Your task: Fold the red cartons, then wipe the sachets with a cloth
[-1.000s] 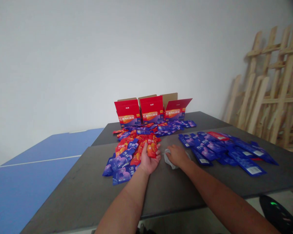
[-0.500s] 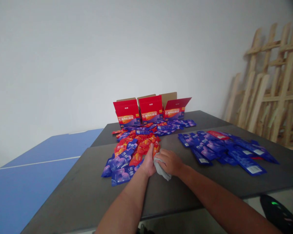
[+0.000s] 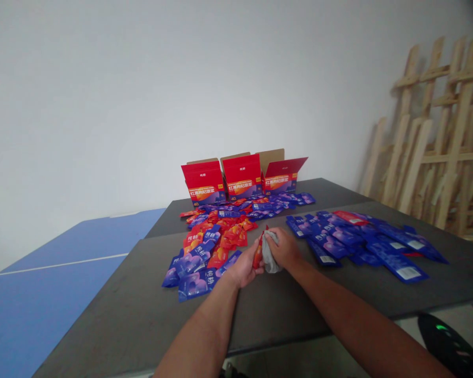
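Note:
My left hand [image 3: 246,270] holds a red-orange sachet [image 3: 257,253] upright by its lower end. My right hand [image 3: 284,249] grips a crumpled grey cloth [image 3: 270,253] and presses it against the sachet from the right. Just left of my left hand lies a loose heap of red and blue printed sachets [image 3: 207,247]. A second spread of mostly blue sachets [image 3: 362,244] lies to the right of my right hand. Behind the heap, several open red cardboard cartons [image 3: 240,177] stand in a row, with more sachets along their front.
The sachets lie on dark grey table tops [image 3: 260,310] whose near edge runs below my forearms. A blue table-tennis table [image 3: 63,283] adjoins on the left. Wooden lattice frames [image 3: 433,142] lean against the white wall on the right. A black object [image 3: 445,341] sits on the floor at lower right.
My left hand has lifted a red sachet from the heap and now holds it upright. My right hand has brought the grey cloth around that sachet.

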Motion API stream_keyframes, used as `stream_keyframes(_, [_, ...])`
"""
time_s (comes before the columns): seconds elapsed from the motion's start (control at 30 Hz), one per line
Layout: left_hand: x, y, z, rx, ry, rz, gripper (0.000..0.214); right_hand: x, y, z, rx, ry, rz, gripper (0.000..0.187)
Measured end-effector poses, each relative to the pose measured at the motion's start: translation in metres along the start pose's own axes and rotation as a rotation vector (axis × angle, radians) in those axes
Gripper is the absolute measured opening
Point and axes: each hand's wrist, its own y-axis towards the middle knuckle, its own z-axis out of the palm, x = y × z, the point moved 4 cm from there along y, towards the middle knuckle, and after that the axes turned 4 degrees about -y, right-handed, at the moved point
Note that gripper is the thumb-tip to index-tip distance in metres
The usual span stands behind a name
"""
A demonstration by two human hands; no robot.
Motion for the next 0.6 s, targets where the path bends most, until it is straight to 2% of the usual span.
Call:
stream_keyframes(0.23, [-0.003,-0.008,0.005,0.068,-0.074,-0.088,0.038,-0.030,0.012,-0.004,0.007,-0.027,0.232,0.026])
stream_keyframes(0.33, [-0.008,-0.010,0.006,0.097,-0.206,-0.103,0.039,-0.032,0.013,-0.009,-0.033,-0.033,0.261,0.026])
stream_keyframes(0.43, [-0.017,-0.008,0.002,0.078,-0.369,0.006,0.037,-0.015,0.007,-0.012,-0.079,0.000,0.140,0.025])
stream_keyframes(0.5, [-0.019,-0.006,-0.001,0.033,-0.409,0.050,0.035,0.006,0.000,-0.009,-0.039,0.038,-0.037,0.023])
stream_keyframes(0.6, [-0.015,-0.002,-0.001,-0.023,-0.337,0.028,0.038,0.037,-0.016,0.000,0.055,0.074,-0.346,0.020])
